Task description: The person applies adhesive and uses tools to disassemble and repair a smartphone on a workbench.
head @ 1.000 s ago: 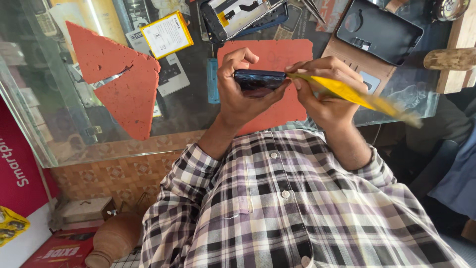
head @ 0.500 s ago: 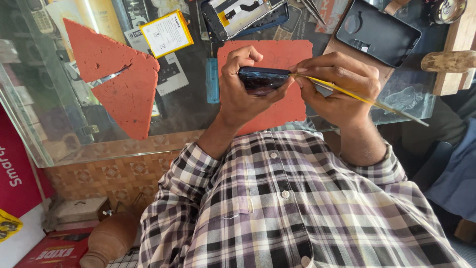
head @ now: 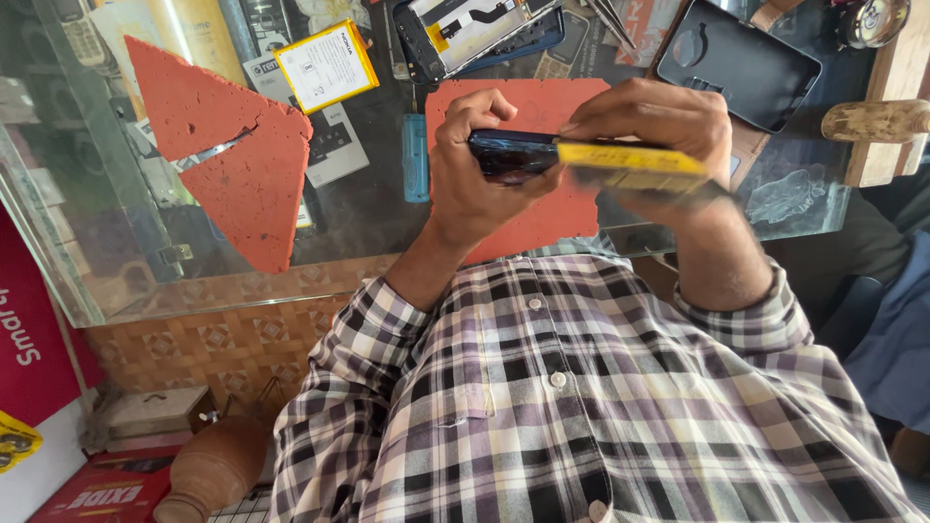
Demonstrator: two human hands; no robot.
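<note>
Left hand [head: 475,179] clamps the dark phone [head: 513,153] edge-up above the red mat [head: 542,218], right hand [head: 659,131] pinching a yellow pry tool [head: 630,165] against its seam; best to keep the tool shallow, slide along the edge, grip steady.

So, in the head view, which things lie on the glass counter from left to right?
Red foam piece → yellow-edged battery → blue screwdriver → dark phone in the left hand → yellow tool in the right hand → black back cover → wooden handle.
</note>
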